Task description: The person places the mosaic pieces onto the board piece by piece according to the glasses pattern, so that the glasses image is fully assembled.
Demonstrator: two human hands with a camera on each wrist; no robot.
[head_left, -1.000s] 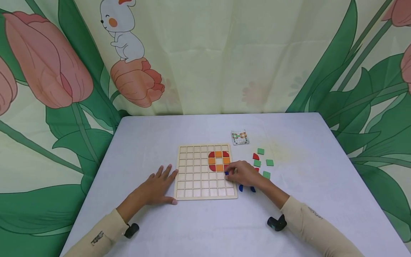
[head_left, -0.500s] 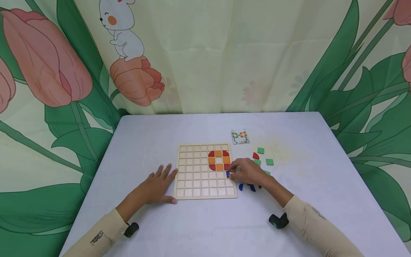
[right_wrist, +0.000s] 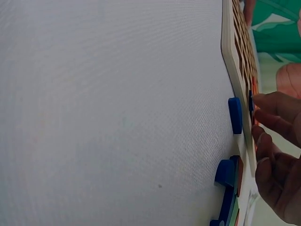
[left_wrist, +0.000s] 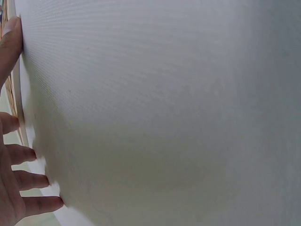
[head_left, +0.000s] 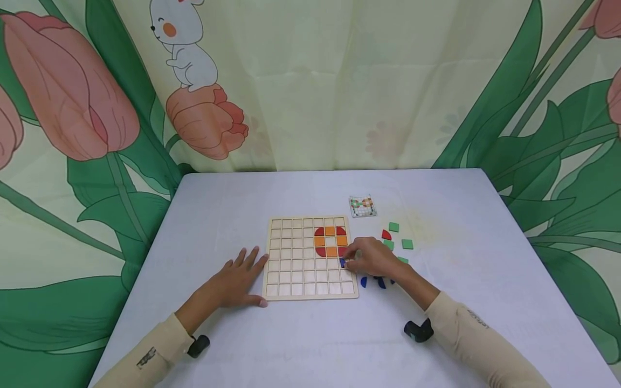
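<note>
A wooden grid board lies on the white table. Red curved and orange square tiles form a ring in its upper right part. My left hand rests flat with spread fingers, its fingertip and thumb at the board's left edge. Over the right edge, my right hand pinches a small blue tile at a cell just below the ring; its fingers partly hide the tile. In the right wrist view, the fingertips meet that blue tile at the board.
Loose green tiles, a red curved tile and blue curved tiles lie right of the board, some hidden by the right hand. A small patterned card lies behind them. A printed curtain hangs beyond the table.
The right hand shifts slightly at the same cell, and the blue tile moves a little right, then back left. The left hand stays in place.
</note>
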